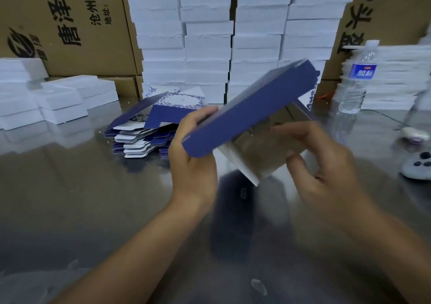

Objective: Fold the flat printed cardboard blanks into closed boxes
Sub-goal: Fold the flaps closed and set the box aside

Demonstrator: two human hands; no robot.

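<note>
A half-folded blue cardboard box [247,114] hangs tilted above the shiny table [70,187], its pale inside facing me and a white flap [235,163] sticking out below. My left hand [193,154] grips the box's lower left corner, fingers curled behind the blue panel. At the box's open right side my right hand [326,163] has its fingers curled over the inner wall; it is motion-blurred. A pile of flat blue-and-white printed blanks [144,128] lies on the table behind my left hand.
Tall stacks of white boxes [210,35] stand at the back between brown cartons [70,23]. White trays [60,100] sit at the left. At the right stand a water bottle [356,79], more white stacks [396,77] and a small white controller [417,166].
</note>
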